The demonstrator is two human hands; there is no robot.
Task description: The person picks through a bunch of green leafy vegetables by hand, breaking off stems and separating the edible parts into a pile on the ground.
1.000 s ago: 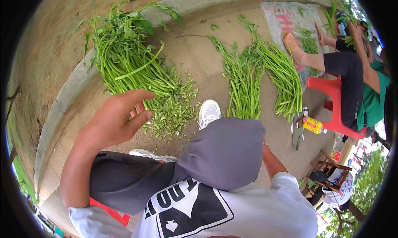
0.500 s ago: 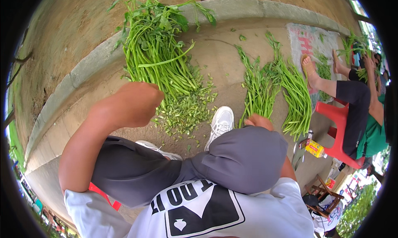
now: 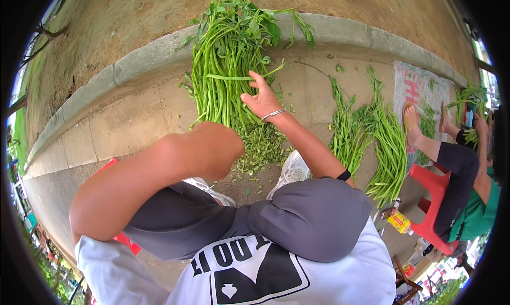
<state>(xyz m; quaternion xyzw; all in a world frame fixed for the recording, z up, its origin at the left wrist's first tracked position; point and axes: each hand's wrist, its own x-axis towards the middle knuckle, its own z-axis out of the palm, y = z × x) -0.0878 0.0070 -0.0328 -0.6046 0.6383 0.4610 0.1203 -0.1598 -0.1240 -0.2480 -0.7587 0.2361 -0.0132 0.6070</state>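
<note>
Two bunches (image 3: 390, 164) are lying right, apparently done, trimmings (image 3: 260, 151) near; a heap (image 3: 220, 100) is remaining far, right hand (image 3: 263, 100) holding fingers apart, fingers unclear on left hand (image 3: 218, 152).

White shirt (image 3: 324, 276) (silver bracelet (image 3: 274, 115))

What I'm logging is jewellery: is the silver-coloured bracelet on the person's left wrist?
No, the silver-coloured bracelet circles the wrist of the right hand.
</note>
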